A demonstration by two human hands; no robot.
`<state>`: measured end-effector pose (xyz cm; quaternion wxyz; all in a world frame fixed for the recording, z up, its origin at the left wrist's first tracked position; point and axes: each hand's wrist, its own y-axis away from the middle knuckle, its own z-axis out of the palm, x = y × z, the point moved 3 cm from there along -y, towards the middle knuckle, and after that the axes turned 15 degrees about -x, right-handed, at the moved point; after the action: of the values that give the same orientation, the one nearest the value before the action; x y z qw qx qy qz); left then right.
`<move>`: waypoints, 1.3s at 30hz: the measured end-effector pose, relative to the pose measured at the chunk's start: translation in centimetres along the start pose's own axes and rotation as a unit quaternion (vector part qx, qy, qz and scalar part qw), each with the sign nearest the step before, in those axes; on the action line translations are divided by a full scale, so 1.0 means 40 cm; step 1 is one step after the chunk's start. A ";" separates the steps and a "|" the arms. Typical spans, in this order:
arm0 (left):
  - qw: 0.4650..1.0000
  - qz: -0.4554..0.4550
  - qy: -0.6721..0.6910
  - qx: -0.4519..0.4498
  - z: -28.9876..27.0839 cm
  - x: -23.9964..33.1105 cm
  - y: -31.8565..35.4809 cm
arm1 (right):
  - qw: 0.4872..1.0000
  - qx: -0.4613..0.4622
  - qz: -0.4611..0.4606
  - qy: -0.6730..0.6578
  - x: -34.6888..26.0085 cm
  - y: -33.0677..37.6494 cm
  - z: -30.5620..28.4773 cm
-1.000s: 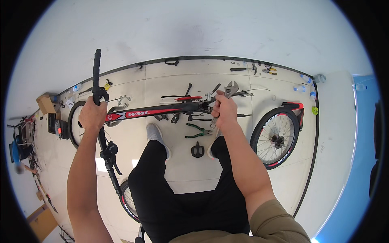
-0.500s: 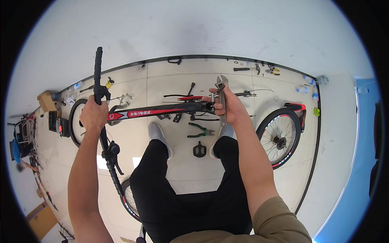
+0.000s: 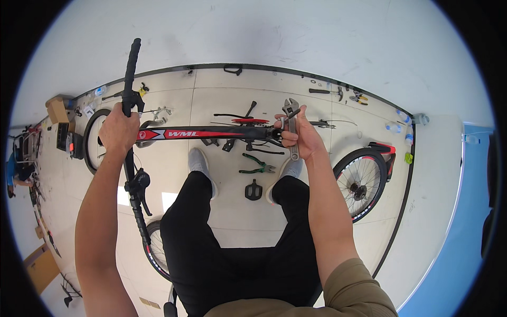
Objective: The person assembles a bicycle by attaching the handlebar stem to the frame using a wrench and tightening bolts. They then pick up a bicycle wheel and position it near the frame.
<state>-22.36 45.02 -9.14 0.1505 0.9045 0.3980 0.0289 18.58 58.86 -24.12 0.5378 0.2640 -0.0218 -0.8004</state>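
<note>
A black and red bicycle frame [image 3: 211, 132] lies across in front of me, above my feet. My left hand [image 3: 119, 130] is closed around the middle of its black handlebar [image 3: 131, 74], at the frame's left end. My right hand [image 3: 306, 136] is at the other end of the tube, with its fingers wrapped round a metal adjustable wrench [image 3: 291, 109]. The wrench stands nearly upright, jaws away from me. Beside it, a small shiny metal part [image 3: 282, 122] shows by the fingers; how it is held is hard to make out.
Green-handled pliers [image 3: 257, 165] and a black pedal [image 3: 253, 190] lie on the floor between my shoes. A loose wheel [image 3: 360, 191] is at the right. A hammer [image 3: 319, 91], yellow-handled pliers [image 3: 360, 98] and bottles [image 3: 393, 128] lie along the wall. Boxes [image 3: 57, 111] stand far left, near another person [image 3: 11, 174].
The view has shifted slightly. The handlebar's far end now reaches a little higher in the picture, and the frame sits slightly higher too. Both hands keep their grips.
</note>
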 end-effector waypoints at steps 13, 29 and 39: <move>1.000 0.011 -0.018 0.004 0.002 -0.004 -0.002 | 0.989 0.103 0.029 0.102 -0.016 0.000 0.032; 0.999 -0.005 0.003 -0.032 0.014 -0.030 -0.031 | 0.818 0.360 0.010 0.449 -0.027 -0.027 0.049; 0.998 0.006 0.020 -0.061 -0.004 -0.008 0.011 | 0.820 0.357 0.050 0.445 -0.015 -0.026 0.104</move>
<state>-22.28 44.55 -8.83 0.1968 0.8953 0.3931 0.0720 16.00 58.77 -20.63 0.3964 0.7633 -0.0775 -0.5042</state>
